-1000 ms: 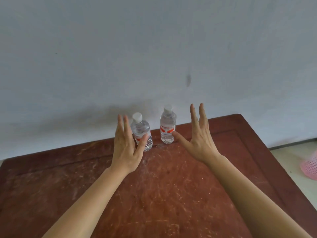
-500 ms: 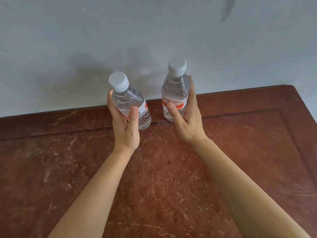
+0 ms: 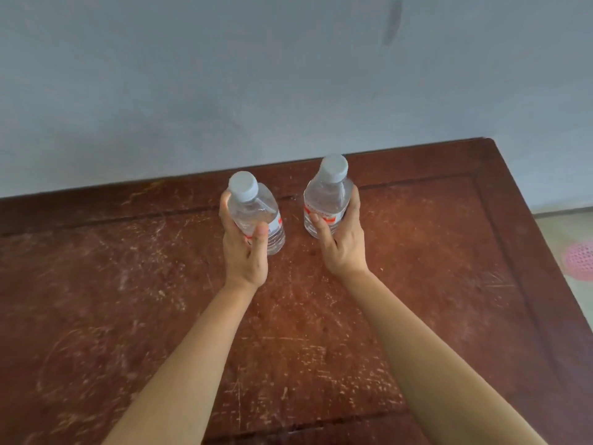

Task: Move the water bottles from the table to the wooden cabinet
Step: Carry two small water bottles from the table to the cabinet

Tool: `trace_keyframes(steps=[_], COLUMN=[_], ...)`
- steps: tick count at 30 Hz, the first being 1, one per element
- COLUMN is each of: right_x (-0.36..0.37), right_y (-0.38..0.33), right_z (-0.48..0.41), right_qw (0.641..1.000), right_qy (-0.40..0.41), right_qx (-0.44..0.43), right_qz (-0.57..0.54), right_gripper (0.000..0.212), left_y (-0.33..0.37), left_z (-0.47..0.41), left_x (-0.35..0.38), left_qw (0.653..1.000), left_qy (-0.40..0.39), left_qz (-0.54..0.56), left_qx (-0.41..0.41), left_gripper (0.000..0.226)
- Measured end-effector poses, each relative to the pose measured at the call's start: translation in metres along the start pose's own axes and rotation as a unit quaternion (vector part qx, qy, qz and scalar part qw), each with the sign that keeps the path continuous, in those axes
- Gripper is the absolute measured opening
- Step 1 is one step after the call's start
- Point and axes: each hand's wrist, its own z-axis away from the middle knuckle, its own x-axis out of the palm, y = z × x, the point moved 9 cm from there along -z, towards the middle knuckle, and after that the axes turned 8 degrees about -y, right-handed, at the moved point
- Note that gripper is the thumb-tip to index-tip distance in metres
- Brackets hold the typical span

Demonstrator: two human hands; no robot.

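Bottle 1 (image 3: 253, 210) in left grip (image 3: 245, 252), bottle 2 (image 3: 324, 197) in right grip (image 3: 343, 245), maybe lifted.

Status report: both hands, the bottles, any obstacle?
Left grip holds left bottle, tilted. Right grip holds right bottle. Cabinet not in view. Pink basket at right, off the table.
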Motion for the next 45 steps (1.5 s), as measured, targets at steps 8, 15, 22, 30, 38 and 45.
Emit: trace_keyframes(steps=[8, 15, 22, 30, 38, 45], right_x=[0.003, -0.013, -0.043, -0.159, -0.282, -0.302], right_y=[-0.017, -0.017, -0.023, -0.040, -0.133, -0.233], right_z=[0.104, 0.195, 0.253, 0.378, 0.619, 0.860], right_qw=[0.997, 0.991, 0.979, 0.923, 0.781, 0.547], right_qy=[0.049, 0.083, 0.140, 0.294, 0.494, 0.573], right_qx=[0.051, 0.098, 0.139, 0.206, 0.216, 0.274], right_qz=[0.019, 0.031, 0.053, 0.139, 0.314, 0.546], right_gripper=[0.071, 0.073, 0.077, 0.066, 0.064, 0.073], left_y=[0.003, 0.008, 0.040, 0.143, 0.313, 0.425], left_z=[0.085, 0.111, 0.119, 0.175, 0.339, 0.559], left_x=[-0.026, -0.032, -0.013, 0.073, 0.169, 0.211], left_qw=[0.997, 0.988, 0.985, 0.888, 0.773, 0.663], left_qy=[-0.072, -0.127, -0.148, -0.303, -0.330, -0.362], left_qz=[-0.028, -0.085, -0.084, -0.255, -0.267, -0.177], left_qx=[-0.005, -0.024, -0.011, 0.235, 0.471, 0.631], left_gripper=[0.072, 0.095, 0.086, 0.066, 0.080, 0.086])
